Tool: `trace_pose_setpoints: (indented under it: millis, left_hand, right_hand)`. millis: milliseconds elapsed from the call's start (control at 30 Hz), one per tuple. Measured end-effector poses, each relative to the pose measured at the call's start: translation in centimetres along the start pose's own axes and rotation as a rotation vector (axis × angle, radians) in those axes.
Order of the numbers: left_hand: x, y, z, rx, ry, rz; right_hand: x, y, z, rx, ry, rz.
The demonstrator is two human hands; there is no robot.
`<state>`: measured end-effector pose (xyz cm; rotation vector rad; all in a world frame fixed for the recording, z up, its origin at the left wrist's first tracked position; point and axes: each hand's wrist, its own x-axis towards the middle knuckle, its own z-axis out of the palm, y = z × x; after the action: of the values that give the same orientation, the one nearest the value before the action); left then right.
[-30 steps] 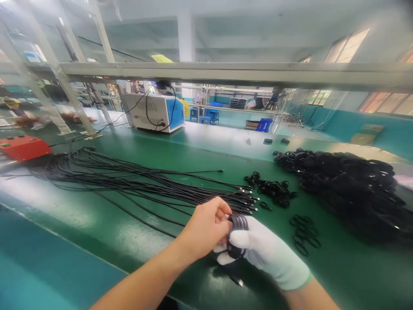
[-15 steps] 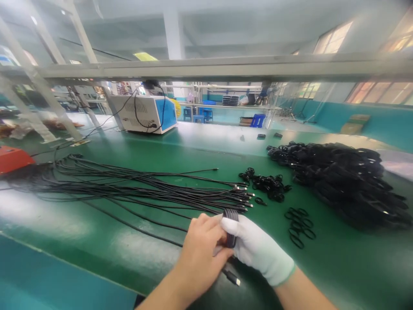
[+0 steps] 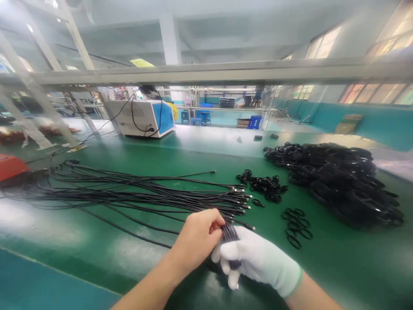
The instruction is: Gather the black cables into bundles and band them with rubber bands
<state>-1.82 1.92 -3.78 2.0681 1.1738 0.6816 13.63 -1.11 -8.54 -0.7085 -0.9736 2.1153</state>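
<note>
A coiled black cable (image 3: 229,233) is gripped by my right hand (image 3: 258,256), which wears a white glove, its thumb and fingers around the loops. My bare left hand (image 3: 200,234) is closed at the coil's upper left side, fingertips pinching the cable there. Part of the coil is hidden by the glove. Beyond my hands, a bundle of long black cables (image 3: 155,193) lies across the green table, with connector ends pointing right. Thin black loops (image 3: 295,226) lie to the right of my gloved hand.
A large pile of coiled black cables (image 3: 338,181) covers the right side. A smaller heap of black ties (image 3: 266,185) is mid-table. A white and blue machine (image 3: 142,118) stands behind; a red object (image 3: 11,167) is far left.
My left hand has moved slightly up and left around the coil. The gloved fingers show more, and the connector end that hung below my hands is now mostly hidden. The view has shifted slightly.
</note>
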Motion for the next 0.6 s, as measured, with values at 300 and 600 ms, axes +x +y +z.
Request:
trace_pose_setpoints:
  millis: [300, 600]
  left_hand:
    - [0.2, -1.0, 1.3, 0.129, 0.066, 0.116]
    - [4.7, 0.3, -1.7, -0.099, -0.28, 0.049]
  right_hand:
    - [0.3, 0.8, -0.7, -0.023, 0.056, 0.006]
    - [-1.1, -2.4, 0.1, 0.034, -0.076, -0.039]
